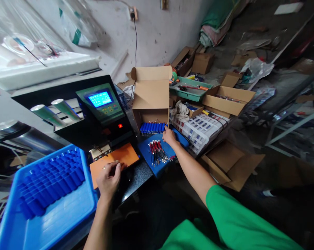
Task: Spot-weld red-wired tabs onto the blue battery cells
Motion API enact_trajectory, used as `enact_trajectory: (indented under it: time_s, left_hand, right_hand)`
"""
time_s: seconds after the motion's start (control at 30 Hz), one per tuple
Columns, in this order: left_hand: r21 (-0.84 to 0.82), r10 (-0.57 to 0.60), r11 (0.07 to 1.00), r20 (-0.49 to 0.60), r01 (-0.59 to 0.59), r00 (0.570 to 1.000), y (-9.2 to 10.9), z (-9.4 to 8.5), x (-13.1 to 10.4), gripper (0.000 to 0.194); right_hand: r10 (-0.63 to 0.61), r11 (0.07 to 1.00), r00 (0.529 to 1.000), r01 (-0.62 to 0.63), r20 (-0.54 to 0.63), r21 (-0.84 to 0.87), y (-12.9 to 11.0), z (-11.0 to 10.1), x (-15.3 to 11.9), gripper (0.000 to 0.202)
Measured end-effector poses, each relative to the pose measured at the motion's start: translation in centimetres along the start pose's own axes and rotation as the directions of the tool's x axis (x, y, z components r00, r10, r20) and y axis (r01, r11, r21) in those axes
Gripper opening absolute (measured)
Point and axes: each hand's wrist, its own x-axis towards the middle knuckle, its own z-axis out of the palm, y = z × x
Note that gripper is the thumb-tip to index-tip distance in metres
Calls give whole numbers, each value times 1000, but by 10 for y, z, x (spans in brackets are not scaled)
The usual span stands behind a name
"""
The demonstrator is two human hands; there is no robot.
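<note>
**R hand at blue cylinder row, L hand over orange board**

Ctr of frame: R hand (169,136) reaches to the R end of a row of small blue cylinders (153,128) in an open brown cardboard box (151,93). Index finger extended; can't tell if fingertips grip a cylinder or just touch.

Lower L of ctr: L hand (110,175) is at a flat orange board (129,154), fingers curled, thumb & index close together; can't tell if anything's btwn them. Board sits below a black boxy machine (78,135) w/ a lit blue display (101,99).

Below the box, a bunch of thin red-and-black wire leads (158,152) lies on a flat blue mat (157,169). Lower L: deep blue plastic tray (68,215) w/ more blue cylinders (52,177).

Step in hand, my judgement: handling or adjusting the row's end piece. That calls for a light fingertip touch, w/o nudging neighbours.
</note>
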Motion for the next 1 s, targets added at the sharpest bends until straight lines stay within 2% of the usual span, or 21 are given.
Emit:
enact_trajectory:
  time_s: [0.2,0.37,0.5,0.63,0.77,0.9,1.0]
  left_hand:
    - [-17,-33,999,22,33,999,-4,1,-1,29]
    - [36,-4,999,10,4,1000,0,1,0,31]
    - [41,-25,999,7,24,1000,4,1,0,32]
    - [32,-56,998,24,55,998,2,2,-1,32]
    - [14,-90,996,47,89,995,1,2,-2,32]
    - [37,-74,997,25,73,997,3,1,-1,32]
    - [21,-65,998,19,65,998,4,1,0,31]
  right_hand:
    - [2,994,1000,1,29,-114,-3,-2,-1,50]
    - [6,989,999,-1,39,-148,0,1,3,50]
    - [-49,982,999,46,-9,-181,4,5,3,51]
    - [-128,986,991,122,-44,-116,9,2,-5,50]
    - [-245,969,965,242,-97,-41,13,-5,-19,33]
    - [-258,966,965,257,49,20,13,-8,-31,16]
    - [-220,975,966,224,139,-12,10,-7,-35,17]
